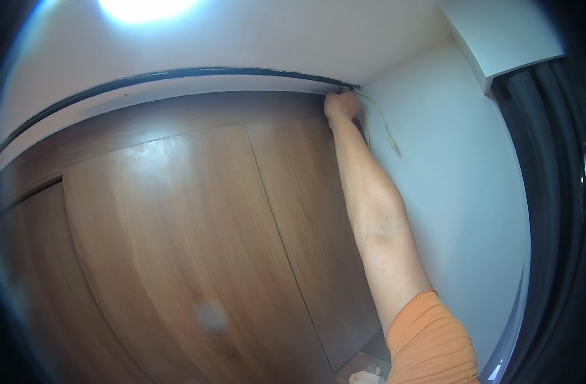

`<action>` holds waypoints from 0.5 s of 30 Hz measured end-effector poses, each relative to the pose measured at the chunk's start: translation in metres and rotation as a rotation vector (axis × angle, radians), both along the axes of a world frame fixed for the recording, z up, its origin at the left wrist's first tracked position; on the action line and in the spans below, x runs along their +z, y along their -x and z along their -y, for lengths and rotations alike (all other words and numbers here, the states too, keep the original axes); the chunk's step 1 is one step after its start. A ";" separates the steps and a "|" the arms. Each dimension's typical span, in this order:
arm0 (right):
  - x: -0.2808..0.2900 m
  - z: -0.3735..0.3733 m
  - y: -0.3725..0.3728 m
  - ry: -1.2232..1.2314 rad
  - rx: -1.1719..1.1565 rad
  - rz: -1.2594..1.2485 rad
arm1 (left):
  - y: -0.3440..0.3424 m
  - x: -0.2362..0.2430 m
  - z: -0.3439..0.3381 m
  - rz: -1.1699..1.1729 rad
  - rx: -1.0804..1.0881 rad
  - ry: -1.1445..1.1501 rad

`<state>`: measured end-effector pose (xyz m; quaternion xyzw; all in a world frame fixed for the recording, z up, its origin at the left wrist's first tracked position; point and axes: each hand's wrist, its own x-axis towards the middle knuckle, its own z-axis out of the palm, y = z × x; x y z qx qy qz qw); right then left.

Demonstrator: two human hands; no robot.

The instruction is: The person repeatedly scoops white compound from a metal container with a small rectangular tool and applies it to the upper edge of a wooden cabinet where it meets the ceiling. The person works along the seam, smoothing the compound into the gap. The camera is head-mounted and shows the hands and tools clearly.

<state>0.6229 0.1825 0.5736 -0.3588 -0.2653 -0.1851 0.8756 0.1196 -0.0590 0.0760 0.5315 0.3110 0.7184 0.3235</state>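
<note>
My right arm, in an orange sleeve, stretches up to the corner beside a brown wooden wardrobe (178, 237). At its end my right hand (341, 107) is closed, up against the wardrobe's top edge. What the fingers hold, if anything, is hidden. Thin pale wires (384, 121) dangle just right of the hand, their upper ends at the tip of a dark strip (203, 70) that runs along the ceiling. Part of the wires passes behind the wrist. My left hand is out of the picture.
A pale wall (459, 166) stands right of the arm. Farther right hang dark curtains (530, 192) under a white box-shaped cover (498, 38). A bright ceiling light (146, 8) glares at the top. Low down, by the sleeve, lies a whitish object (366, 376), cut off by the frame edge.
</note>
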 end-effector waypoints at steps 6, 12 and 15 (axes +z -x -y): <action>-0.015 0.007 0.015 -0.060 -0.085 0.063 | 0.000 0.000 -0.005 0.002 -0.050 -0.008; -0.044 0.044 0.043 -0.140 0.058 0.079 | 0.006 -0.010 -0.014 0.006 -0.131 -0.025; -0.090 0.072 0.052 -0.141 0.138 0.123 | 0.005 -0.008 -0.015 0.018 -0.221 -0.028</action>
